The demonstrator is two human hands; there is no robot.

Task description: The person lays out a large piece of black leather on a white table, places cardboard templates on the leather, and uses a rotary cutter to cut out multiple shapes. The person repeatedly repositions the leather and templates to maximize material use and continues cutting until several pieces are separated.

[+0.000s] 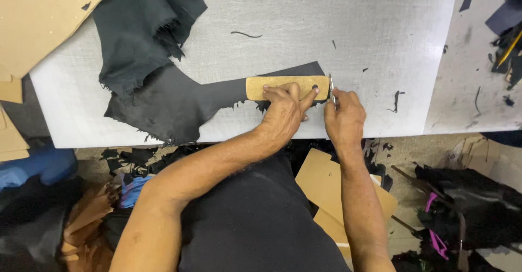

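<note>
Forearms reach to a white table (348, 22). His left hand (283, 111) presses spread fingers on a tan template (283, 85) over black leather (179, 101); the right hand (343, 114) grips what looks like a knife (331, 84) at its end.

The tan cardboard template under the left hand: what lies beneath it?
The tan template lies on a black leather sheet, which spreads out leftward over the white table. The left hand presses it down. How far the leather continues under the template is hidden.
</note>
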